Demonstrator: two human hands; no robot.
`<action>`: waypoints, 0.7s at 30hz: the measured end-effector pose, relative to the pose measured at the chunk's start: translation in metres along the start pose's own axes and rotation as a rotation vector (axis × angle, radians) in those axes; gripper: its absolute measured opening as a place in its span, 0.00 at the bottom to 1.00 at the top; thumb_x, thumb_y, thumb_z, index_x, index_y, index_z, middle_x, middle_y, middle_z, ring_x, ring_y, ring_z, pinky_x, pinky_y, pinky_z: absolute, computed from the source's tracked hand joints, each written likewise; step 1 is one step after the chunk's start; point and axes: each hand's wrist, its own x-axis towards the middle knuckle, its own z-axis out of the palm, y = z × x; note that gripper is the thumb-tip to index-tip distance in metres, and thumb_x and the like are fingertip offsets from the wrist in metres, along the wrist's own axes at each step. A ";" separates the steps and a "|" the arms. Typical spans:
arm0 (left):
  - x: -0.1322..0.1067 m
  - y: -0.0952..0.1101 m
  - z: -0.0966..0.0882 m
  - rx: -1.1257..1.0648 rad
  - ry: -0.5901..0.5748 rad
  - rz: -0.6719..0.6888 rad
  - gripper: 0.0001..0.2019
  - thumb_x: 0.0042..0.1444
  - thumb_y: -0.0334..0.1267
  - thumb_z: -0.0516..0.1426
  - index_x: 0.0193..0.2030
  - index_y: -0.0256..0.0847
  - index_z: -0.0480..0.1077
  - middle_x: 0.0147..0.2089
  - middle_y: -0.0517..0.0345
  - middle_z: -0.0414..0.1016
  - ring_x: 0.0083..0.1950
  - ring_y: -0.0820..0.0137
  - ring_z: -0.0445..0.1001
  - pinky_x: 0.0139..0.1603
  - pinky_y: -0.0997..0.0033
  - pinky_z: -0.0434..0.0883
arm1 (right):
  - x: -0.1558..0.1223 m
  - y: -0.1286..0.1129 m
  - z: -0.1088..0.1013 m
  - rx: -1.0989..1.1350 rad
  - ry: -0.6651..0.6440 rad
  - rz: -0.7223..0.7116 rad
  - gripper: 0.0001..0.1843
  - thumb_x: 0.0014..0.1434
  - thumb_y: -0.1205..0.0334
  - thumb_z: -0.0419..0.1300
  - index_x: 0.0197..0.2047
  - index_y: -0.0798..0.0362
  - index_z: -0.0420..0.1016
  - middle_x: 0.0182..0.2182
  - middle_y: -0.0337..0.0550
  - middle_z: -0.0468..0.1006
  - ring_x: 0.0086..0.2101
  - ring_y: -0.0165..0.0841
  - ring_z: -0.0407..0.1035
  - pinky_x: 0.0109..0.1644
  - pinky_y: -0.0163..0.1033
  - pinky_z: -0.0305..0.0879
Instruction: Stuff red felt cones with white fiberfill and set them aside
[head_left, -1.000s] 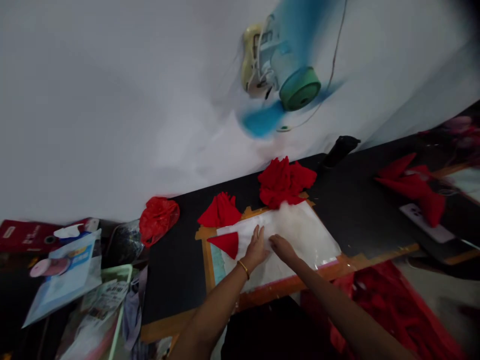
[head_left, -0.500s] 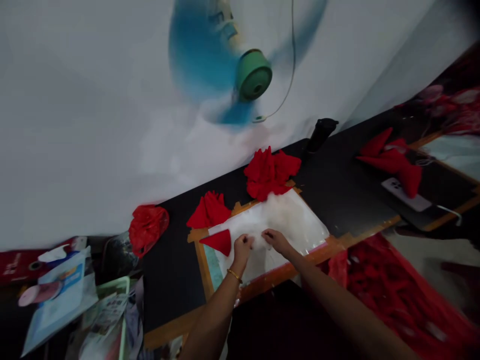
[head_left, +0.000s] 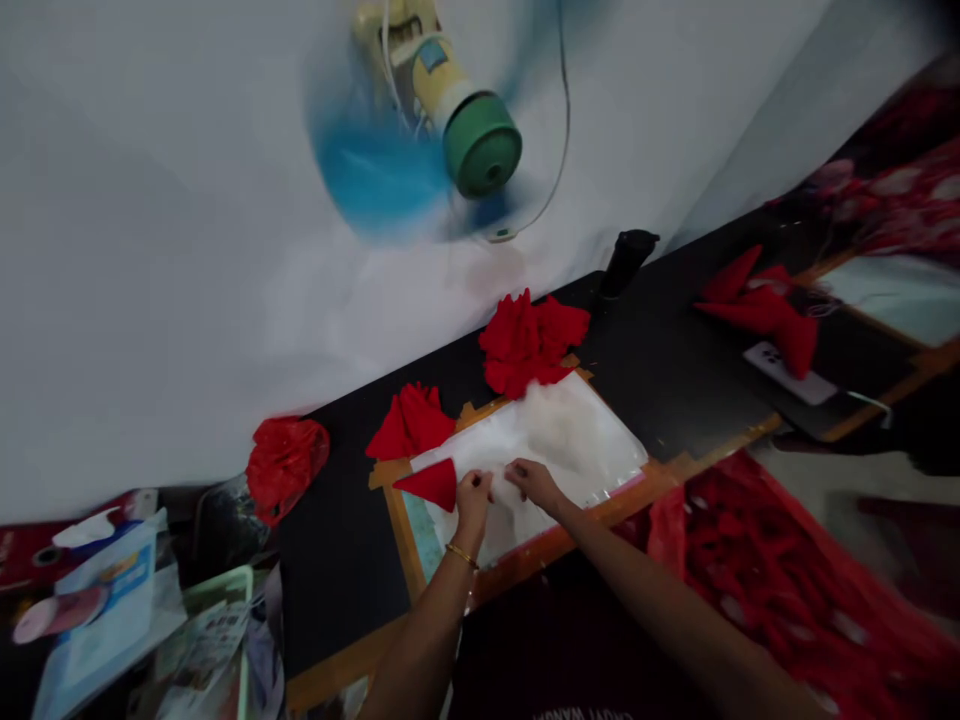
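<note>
A white plastic sheet [head_left: 570, 440] lies on a taped work mat [head_left: 409, 535] on the black table. My left hand [head_left: 472, 497], with a gold bangle at the wrist, has its fingers curled closed on the sheet's near part. My right hand [head_left: 531, 482] pinches the same sheet just to its right. A folded red triangle [head_left: 429, 483] rests on the sheet's left corner, close to my left hand. Folded red pieces lie in a small pile [head_left: 409, 420] and a bigger pile [head_left: 527, 340] behind the mat.
A spinning blue fan [head_left: 442, 120] hangs on the white wall. A red bag [head_left: 285, 460] and a black bottle [head_left: 622, 262] stand at the table's back. Red fabric [head_left: 757, 590] lies lower right. More red pieces [head_left: 757, 305] and a phone [head_left: 787, 372] lie far right. Papers [head_left: 105, 610] sit left.
My left hand went from flat and spread on the sheet to closed fingers. Both hands drew together and gripped the sheet. The view swung, shifting the fan leftward.
</note>
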 end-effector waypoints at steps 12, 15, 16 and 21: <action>0.004 -0.003 0.008 0.046 0.057 -0.021 0.10 0.51 0.44 0.57 0.28 0.40 0.66 0.24 0.65 0.62 0.24 0.76 0.61 0.23 0.76 0.60 | -0.034 0.018 -0.090 -0.387 0.477 -0.059 0.27 0.56 0.60 0.58 0.59 0.49 0.67 0.59 0.53 0.65 0.38 0.36 0.72 0.43 0.44 0.71; -0.004 -0.002 0.021 0.022 0.022 -0.031 0.08 0.52 0.41 0.58 0.33 0.39 0.69 0.28 0.62 0.66 0.26 0.75 0.63 0.24 0.77 0.65 | -0.038 0.031 -0.103 -0.361 0.421 0.105 0.19 0.57 0.61 0.55 0.51 0.54 0.72 0.47 0.53 0.74 0.41 0.40 0.73 0.44 0.44 0.70; -0.007 -0.001 0.026 0.010 0.008 -0.032 0.09 0.52 0.41 0.58 0.37 0.38 0.70 0.31 0.60 0.68 0.27 0.75 0.65 0.24 0.77 0.66 | -0.036 0.032 -0.098 -0.332 0.376 0.125 0.15 0.58 0.61 0.54 0.47 0.55 0.74 0.41 0.51 0.77 0.38 0.39 0.74 0.43 0.43 0.71; -0.014 0.007 0.041 -0.017 -0.145 0.003 0.26 0.51 0.39 0.61 0.58 0.40 0.68 0.49 0.48 0.72 0.35 0.71 0.72 0.30 0.73 0.72 | -0.023 0.018 -0.040 -0.188 0.165 0.107 0.16 0.62 0.60 0.47 0.40 0.56 0.74 0.31 0.46 0.80 0.27 0.33 0.74 0.32 0.38 0.72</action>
